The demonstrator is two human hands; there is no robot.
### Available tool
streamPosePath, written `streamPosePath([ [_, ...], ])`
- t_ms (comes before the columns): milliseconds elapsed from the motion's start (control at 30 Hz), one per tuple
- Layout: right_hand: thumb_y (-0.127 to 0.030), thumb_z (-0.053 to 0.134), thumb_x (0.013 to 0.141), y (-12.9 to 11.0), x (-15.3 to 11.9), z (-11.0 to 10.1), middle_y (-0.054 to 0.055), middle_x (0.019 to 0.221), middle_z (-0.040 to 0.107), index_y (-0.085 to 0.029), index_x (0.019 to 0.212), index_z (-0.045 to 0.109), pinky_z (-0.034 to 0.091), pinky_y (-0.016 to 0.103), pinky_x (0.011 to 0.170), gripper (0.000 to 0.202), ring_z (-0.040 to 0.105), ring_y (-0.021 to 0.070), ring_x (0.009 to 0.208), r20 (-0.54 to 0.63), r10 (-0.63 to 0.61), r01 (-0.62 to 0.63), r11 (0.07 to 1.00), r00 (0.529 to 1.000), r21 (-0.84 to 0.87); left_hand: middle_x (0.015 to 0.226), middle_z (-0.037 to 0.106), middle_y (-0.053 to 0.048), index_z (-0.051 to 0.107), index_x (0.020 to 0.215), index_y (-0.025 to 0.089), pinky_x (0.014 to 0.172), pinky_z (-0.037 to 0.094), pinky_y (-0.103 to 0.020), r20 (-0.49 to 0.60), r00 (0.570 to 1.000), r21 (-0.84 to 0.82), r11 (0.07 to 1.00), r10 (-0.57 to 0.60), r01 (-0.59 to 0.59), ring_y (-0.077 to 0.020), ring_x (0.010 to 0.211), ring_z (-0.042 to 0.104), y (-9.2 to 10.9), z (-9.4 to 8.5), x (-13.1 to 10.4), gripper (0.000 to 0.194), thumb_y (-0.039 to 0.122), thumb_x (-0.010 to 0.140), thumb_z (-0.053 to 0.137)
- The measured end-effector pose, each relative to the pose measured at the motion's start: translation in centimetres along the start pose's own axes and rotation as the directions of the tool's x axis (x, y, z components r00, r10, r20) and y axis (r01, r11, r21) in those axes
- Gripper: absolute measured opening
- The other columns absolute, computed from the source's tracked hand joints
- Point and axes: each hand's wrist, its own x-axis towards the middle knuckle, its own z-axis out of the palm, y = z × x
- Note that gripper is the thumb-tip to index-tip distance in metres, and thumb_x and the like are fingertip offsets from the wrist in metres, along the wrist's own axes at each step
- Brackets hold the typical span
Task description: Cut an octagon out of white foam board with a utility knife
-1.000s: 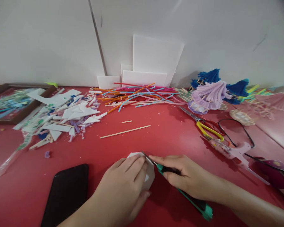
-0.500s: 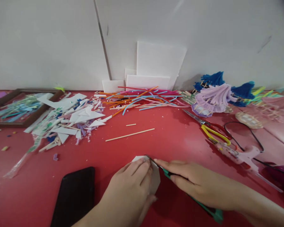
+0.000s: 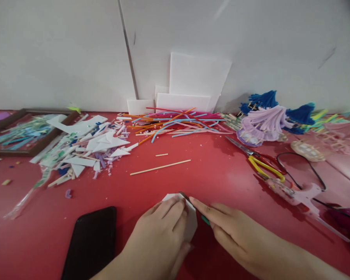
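Observation:
Near the front of the red table, my left hand [image 3: 163, 229] presses on a small white board [image 3: 191, 225] with cut corners and covers most of it. My right hand [image 3: 233, 231] is closed around a utility knife [image 3: 205, 220] with a green handle, its index finger stretched along the top. The dark blade [image 3: 186, 196] lies at the board's upper right edge. Most of the knife's handle is hidden beneath my right hand. Beyond the board lie a long thin wooden stick [image 3: 160, 167] and a short stick piece [image 3: 161, 155].
A black phone [image 3: 89, 243] lies at left. White scraps [image 3: 105, 142] and a framed tray [image 3: 29, 151] sit behind it. Pipe cleaners [image 3: 175, 124] and white boards [image 3: 198, 77] are at the back. Scissors [image 3: 242, 146], yellow-handled pliers [image 3: 262, 167] and a pink glue gun [image 3: 300, 196] lie right.
My right hand has turned slightly and now covers the knife's green handle, which showed below it before. The blade stays at the board's edge, and my left hand holds its place.

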Motion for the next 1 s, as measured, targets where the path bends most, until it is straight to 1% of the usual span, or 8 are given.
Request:
streamPosePath([
  [133,-0.014,0.033,0.092,-0.1,-0.1,-0.1,0.011,0.128,0.062,-0.022,0.151,0.033,0.047,0.044,0.102,0.059,0.059,0.0245,0.119,0.006,0.011,-0.011,1.0,1.0,0.003,0.126,0.062,-0.016,0.047,0.133,0.008,0.097,0.051,-0.045,0.02,1.0,-0.012,1.0,-0.011,0.011,-0.0313,0.12,0.055,0.0,-0.1,0.1,0.056,0.043,0.09,0.053],
  [267,-0.014,0.035,0.092,-0.1,-0.2,-0.1,0.01,0.131,0.062,-0.024,0.15,0.033,0.047,0.041,0.103,0.059,0.057,0.0238,0.122,-0.007,-0.003,0.003,1.0,1.0,0.01,0.126,0.062,-0.016,0.048,0.134,0.009,0.097,0.051,-0.045,0.043,0.999,-0.03,0.999,-0.023,0.025,-0.0307,0.12,0.054,0.0,-0.1,0.2,0.056,0.044,0.09,0.053],
  [433,-0.013,0.034,0.092,-0.1,-0.1,-0.1,0.009,0.133,0.06,-0.024,0.15,0.034,0.046,0.041,0.104,0.059,0.056,0.023,0.123,0.003,0.003,-0.003,1.0,1.0,0.005,0.127,0.061,-0.016,0.048,0.133,0.009,0.096,0.052,-0.046,0.032,0.999,-0.037,0.999,-0.033,0.034,-0.0317,0.119,0.055,0.1,0.0,0.2,0.057,0.044,0.089,0.055],
  [567,-0.015,0.033,0.093,-0.1,-0.1,-0.1,0.01,0.121,0.065,-0.024,0.151,0.032,0.05,0.04,0.098,0.059,0.061,0.0235,0.115,0.028,0.031,-0.031,0.999,0.999,-0.007,0.126,0.062,-0.015,0.049,0.133,0.01,0.096,0.051,-0.046,0.032,0.999,-0.041,0.998,-0.039,0.04,-0.0313,0.119,0.055,0.1,0.0,0.1,0.056,0.044,0.09,0.055],
  [667,-0.016,0.033,0.094,-0.2,-0.1,0.0,0.01,0.116,0.066,-0.026,0.151,0.031,0.052,0.039,0.094,0.059,0.063,0.0236,0.108,0.043,0.034,-0.034,0.999,0.999,-0.009,0.126,0.062,-0.014,0.048,0.133,0.01,0.096,0.051,-0.045,0.041,0.998,-0.047,0.998,-0.044,0.046,-0.0309,0.119,0.055,0.0,-0.1,0.0,0.057,0.044,0.089,0.056],
  [800,-0.016,0.034,0.093,-0.5,-0.1,0.5,0.013,0.109,0.066,-0.024,0.151,0.032,0.054,0.041,0.083,0.059,0.068,0.0248,0.09,0.035,0.068,-0.064,0.994,0.997,-0.086,0.124,0.063,-0.015,0.05,0.132,0.009,0.095,0.052,-0.046,0.055,0.997,-0.05,0.998,-0.045,0.048,-0.0317,0.118,0.055,0.0,-0.2,0.1,0.056,0.043,0.089,0.055],
  [933,-0.014,0.037,0.09,-0.4,0.1,1.3,0.012,0.101,0.068,-0.026,0.149,0.037,0.053,0.033,0.07,0.06,0.069,0.0217,0.077,-0.03,0.045,-0.049,0.987,0.999,-0.153,0.123,0.063,-0.015,0.051,0.131,0.007,0.098,0.05,-0.047,0.055,0.998,-0.048,0.998,-0.03,0.033,-0.032,0.118,0.055,0.0,-0.2,0.2,0.055,0.042,0.09,0.054],
  [1000,-0.013,0.039,0.089,-0.3,0.1,1.6,0.011,0.099,0.069,-0.027,0.149,0.038,0.051,0.03,0.065,0.061,0.068,0.0204,0.072,-0.054,0.027,-0.037,0.982,0.998,-0.186,0.122,0.064,-0.015,0.053,0.13,0.007,0.099,0.05,-0.045,0.057,0.998,-0.045,0.998,-0.03,0.032,-0.0316,0.118,0.056,0.1,-0.1,0.2,0.055,0.043,0.088,0.056],
])
